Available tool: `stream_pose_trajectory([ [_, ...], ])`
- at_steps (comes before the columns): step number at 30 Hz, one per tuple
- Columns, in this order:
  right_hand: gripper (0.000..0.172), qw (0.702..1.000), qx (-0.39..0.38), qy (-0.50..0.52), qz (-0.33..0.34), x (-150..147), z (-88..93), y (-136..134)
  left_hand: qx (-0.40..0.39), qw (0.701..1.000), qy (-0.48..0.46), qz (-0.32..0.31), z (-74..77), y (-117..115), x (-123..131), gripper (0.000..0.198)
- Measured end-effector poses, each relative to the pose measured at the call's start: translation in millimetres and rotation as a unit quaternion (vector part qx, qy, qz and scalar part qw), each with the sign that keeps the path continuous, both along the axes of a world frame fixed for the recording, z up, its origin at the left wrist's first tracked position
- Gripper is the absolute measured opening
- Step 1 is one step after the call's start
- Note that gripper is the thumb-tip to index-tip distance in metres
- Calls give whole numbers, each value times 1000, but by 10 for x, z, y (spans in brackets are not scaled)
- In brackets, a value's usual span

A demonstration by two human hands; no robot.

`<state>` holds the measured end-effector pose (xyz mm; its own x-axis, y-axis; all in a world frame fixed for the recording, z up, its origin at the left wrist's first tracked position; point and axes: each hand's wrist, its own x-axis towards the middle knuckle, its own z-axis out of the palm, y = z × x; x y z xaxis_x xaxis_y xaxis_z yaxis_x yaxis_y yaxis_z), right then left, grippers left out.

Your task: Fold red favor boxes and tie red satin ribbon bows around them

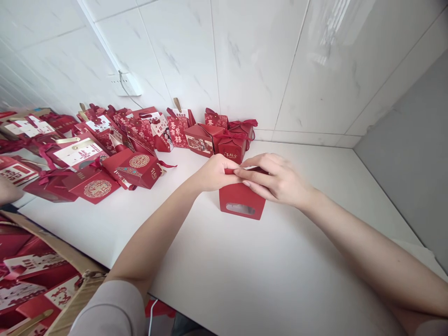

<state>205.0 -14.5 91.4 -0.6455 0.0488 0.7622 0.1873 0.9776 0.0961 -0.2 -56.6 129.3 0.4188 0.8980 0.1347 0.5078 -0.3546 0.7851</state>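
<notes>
A red gift box (pixel 241 198) with a small clear oval window low on its front stands upright on the white table (pixel 224 261). Both hands meet over its top edge and cover most of it. My left hand (pixel 219 173) grips the box's top from the left, thumb and fingers closed on it. From the right, my right hand (pixel 276 179) lays its fingers across the top, with the fingertips pressed together near the left thumb. Just behind them sits a red box with a ribbon bow (pixel 233 145).
Many finished-looking red gift boxes (pixel 140 163) crowd the table's left and back. At lower left, a cardboard carton (pixel 70 289) holds more boxes. A tiled wall (pixel 252 60) with a socket (pixel 126 85) rises behind; a grey panel (pixel 406 135) bounds the right. Part of another person's arm (pixel 7 190) shows at far left.
</notes>
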Motion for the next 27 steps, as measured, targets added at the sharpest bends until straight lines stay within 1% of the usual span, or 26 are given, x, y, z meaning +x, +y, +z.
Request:
stream_pose_trajectory([
  [3,30,999,-48,4,14,-8,13,-4,-1,1000,-8,-4,12,-15,10,19],
  [7,38,984,-174,31,28,1,13,-15,9,1000,13,-5,48,-37,16,24],
  [9,37,974,-220,41,26,8,4,-25,8,999,43,-10,77,-46,9,26],
  [12,32,962,-262,65,24,8,-5,-42,13,997,64,-27,132,-58,-9,32],
  [14,28,960,-267,83,30,1,-2,-48,28,997,66,-24,167,-63,-25,32],
  [17,25,965,-239,97,44,-14,4,-45,35,996,85,-7,204,-59,-66,25],
  [19,25,970,-214,103,47,-24,-1,-40,28,995,96,0,212,-49,-102,24],
  [23,28,978,-174,111,45,-48,-30,-46,23,996,87,6,204,-28,-154,26],
  [27,30,975,-179,124,47,-77,-47,-77,14,997,72,-1,187,-22,-147,26],
])
